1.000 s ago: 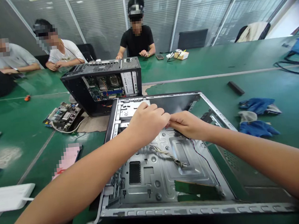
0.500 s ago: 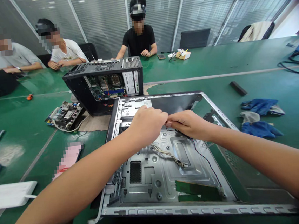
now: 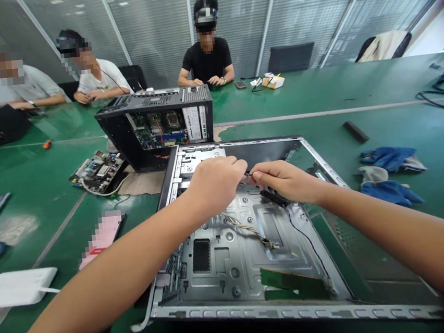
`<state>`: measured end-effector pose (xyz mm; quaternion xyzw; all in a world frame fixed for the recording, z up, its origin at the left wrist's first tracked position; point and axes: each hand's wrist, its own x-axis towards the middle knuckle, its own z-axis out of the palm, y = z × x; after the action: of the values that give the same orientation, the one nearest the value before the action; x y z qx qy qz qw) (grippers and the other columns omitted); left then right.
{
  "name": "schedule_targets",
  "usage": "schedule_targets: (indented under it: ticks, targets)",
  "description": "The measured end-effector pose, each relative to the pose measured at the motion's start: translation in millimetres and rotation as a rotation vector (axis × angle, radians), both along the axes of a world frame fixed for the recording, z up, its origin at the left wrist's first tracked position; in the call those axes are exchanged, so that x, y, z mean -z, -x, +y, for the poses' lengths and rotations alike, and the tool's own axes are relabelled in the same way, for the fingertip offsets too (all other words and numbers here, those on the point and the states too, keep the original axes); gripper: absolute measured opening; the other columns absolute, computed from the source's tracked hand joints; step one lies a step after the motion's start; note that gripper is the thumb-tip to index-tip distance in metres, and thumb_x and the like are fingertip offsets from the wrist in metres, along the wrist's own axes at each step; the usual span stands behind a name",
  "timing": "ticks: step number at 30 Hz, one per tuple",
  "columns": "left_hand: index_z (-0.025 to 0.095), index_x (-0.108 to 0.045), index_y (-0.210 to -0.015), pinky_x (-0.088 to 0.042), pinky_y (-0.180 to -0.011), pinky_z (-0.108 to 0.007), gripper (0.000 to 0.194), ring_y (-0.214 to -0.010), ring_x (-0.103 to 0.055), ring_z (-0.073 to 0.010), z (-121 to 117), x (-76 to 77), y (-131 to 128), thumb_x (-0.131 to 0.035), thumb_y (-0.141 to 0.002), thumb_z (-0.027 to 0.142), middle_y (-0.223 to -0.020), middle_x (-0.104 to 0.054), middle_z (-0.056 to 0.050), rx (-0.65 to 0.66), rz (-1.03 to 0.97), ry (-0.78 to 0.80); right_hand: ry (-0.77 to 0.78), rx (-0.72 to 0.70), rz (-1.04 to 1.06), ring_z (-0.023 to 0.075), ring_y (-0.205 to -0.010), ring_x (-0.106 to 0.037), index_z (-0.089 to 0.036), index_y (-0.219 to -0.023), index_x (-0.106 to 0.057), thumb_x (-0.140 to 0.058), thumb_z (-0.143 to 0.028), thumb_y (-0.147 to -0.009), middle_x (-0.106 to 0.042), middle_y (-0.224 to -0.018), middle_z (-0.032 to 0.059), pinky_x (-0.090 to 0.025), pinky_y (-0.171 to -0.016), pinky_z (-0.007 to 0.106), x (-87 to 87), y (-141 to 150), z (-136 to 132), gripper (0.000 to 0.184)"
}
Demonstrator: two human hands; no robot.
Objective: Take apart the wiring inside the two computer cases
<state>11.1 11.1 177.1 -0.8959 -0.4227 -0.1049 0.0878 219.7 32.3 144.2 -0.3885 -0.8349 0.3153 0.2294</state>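
Note:
An open computer case (image 3: 291, 312) lies flat in front of me, its bare metal floor showing. Over its far half, my left hand (image 3: 219, 185) is closed in a fist, and my right hand (image 3: 286, 181) pinches with thumb and fingers. Thin coloured wires (image 3: 249, 175) run across the small gap between both hands; their ends are hidden. A small dark part (image 3: 274, 198) lies just below my right hand. Inside the case are a twisted beige cable (image 3: 247, 227), a thin dark cable (image 3: 305, 237) and green memory sticks (image 3: 296, 283) near the front rim.
Behind stands another computer case (image 3: 121, 137) with its board exposed, beside a loose motherboard (image 3: 100, 170). A pink phone-like item (image 3: 103, 238) and white adapter (image 3: 19, 287) lie left. Blue gloves (image 3: 391, 192) and a dark bar (image 3: 356, 131) are right. Several people sit across the table.
My hands, touching before, have moved slightly apart, and wires now show between them. Across the table, the person in black has brought both hands together.

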Motion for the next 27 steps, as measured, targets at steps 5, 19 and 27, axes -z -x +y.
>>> schedule_targets:
  ticks: [5, 19, 27]
  targets:
    - [0.016, -0.065, -0.093, -0.028, -0.058, -0.03, 0.016, -0.072, -0.059, -0.0162, 2.4, 1.7, -0.6, -0.049, -0.096, 0.017, -0.083, -0.067, -0.006, -0.015, 0.037, 0.056, -0.065, 0.021, -0.062, 0.0124, -0.057, -0.042, -0.018, -0.078, -0.06, -0.043, -0.043, -0.096, -0.051, -0.062, -0.0019, -0.032, -0.057, 0.025, 0.5, 0.7, 0.5, 0.035]
    - [0.017, -0.064, -0.091, -0.028, -0.058, -0.03, 0.014, -0.071, -0.059, -0.0152, 3.7, 8.1, 0.5, -0.051, -0.096, 0.02, -0.085, -0.068, -0.005, 0.019, 0.067, 0.139, -0.166, 0.001, -0.163, 0.0137, -0.057, -0.046, -0.018, -0.082, -0.061, -0.04, -0.035, -0.095, -0.057, -0.063, -0.0001, -0.032, -0.057, 0.026, 3.2, 3.3, 1.4, 0.03]
    - [0.018, -0.064, -0.1, -0.027, -0.055, -0.031, 0.015, -0.074, -0.061, -0.0177, -1.1, 2.3, -1.7, -0.05, -0.098, 0.023, -0.089, -0.067, -0.006, 0.021, 0.117, 0.066, -0.147, 0.025, -0.151, 0.0124, -0.055, -0.039, -0.02, -0.073, -0.053, -0.038, -0.041, -0.097, -0.045, -0.058, -0.003, -0.03, -0.056, 0.027, 0.5, 3.3, 1.5, 0.035]
